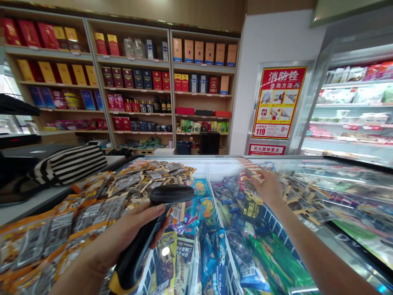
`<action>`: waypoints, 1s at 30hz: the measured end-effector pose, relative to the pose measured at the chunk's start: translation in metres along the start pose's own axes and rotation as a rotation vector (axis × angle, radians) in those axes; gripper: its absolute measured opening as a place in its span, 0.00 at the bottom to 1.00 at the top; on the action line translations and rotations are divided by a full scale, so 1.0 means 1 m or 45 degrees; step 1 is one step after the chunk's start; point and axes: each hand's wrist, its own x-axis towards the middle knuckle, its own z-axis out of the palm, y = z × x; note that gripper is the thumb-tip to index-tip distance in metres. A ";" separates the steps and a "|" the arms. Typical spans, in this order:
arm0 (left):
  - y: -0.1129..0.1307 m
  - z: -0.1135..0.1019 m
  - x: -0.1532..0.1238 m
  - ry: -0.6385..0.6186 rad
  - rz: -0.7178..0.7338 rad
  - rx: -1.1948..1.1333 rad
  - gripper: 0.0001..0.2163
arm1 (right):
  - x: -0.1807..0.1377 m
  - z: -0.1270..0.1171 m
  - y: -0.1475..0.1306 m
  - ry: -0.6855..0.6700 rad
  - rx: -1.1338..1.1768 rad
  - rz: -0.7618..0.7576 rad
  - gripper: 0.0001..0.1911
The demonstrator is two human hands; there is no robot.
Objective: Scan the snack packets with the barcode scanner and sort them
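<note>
left hand (123,237) low, fingers curled in a tight grip | right hand (268,186) forward, arm outstretched, fingers partly hidden

Chest freezer (196,158) holds wrapped packets (92,207) heaped between wire dividers (215,205).

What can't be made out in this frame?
1. Head view: the right hand covers its own fingers, so any grip on the packets is unclear.
2. Head view: the barcode scanner in the left hand turns its window away from the camera.
3. Head view: glare on the freezer lid blurs what lies beneath.
</note>
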 end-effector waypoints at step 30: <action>-0.001 -0.008 0.008 -0.031 -0.069 0.294 0.12 | -0.010 0.013 -0.048 -0.273 0.524 -0.312 0.19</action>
